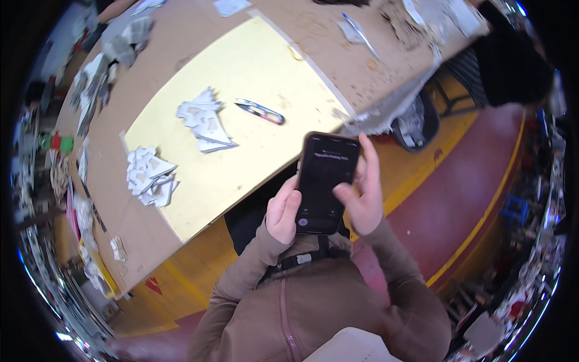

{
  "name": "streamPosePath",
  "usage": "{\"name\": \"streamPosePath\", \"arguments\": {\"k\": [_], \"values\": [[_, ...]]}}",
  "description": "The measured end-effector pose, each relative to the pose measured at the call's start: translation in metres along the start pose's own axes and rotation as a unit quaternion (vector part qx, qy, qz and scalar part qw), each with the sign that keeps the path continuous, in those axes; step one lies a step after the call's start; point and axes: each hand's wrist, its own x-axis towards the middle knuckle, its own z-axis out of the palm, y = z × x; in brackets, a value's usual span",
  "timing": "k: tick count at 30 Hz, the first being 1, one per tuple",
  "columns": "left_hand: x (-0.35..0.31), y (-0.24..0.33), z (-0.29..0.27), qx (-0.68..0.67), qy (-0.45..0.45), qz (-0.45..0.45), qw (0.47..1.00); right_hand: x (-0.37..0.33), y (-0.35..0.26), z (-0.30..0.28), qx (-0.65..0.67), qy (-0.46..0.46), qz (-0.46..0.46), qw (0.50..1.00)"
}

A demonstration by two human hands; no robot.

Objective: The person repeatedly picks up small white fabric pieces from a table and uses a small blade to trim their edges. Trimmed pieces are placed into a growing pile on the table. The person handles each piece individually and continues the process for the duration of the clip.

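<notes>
A dark smartphone (325,181) is held upright in front of my body, its screen mostly black with a little light text. My left hand (283,211) grips its left edge, the thumb lying along the front. Around the right edge wraps my right hand (367,193), whose thumb is over the lower part of the screen. Beyond the phone, a pair of thread snips (260,112) lies on a pale yellow board (253,60). Left of the snips is a loose pile of white cut pieces (204,120), and a second pile of white pieces (149,175) sits nearer the board's left edge.
The board rests on a brown-covered table (151,241). A pen (359,33) and rubber bands lie at its far right, grey fabric bundles (126,42) at the far left. A dark bin (419,123) stands by the right table edge. Part of another person shows at upper right.
</notes>
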Motion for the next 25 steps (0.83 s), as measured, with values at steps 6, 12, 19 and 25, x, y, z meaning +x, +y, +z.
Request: {"name": "streamPosePath", "arguments": {"k": [6,12,19,25], "values": [[0.018,0.020,-0.019,-0.077,0.149,0.063,0.984,0.014,0.009,0.054,-0.156,-0.061,-0.025,0.986],[0.025,0.038,-0.031,-0.095,0.180,0.095,0.974,0.036,0.007,0.065,-0.056,-0.081,-0.038,0.994],[0.036,0.050,-0.029,-0.040,0.229,0.096,0.968,0.050,0.001,0.055,0.097,-0.097,-0.001,0.991],[0.031,0.060,-0.029,-0.060,0.210,0.111,0.969,0.047,0.002,0.083,0.229,-0.021,-0.031,0.973]]}}
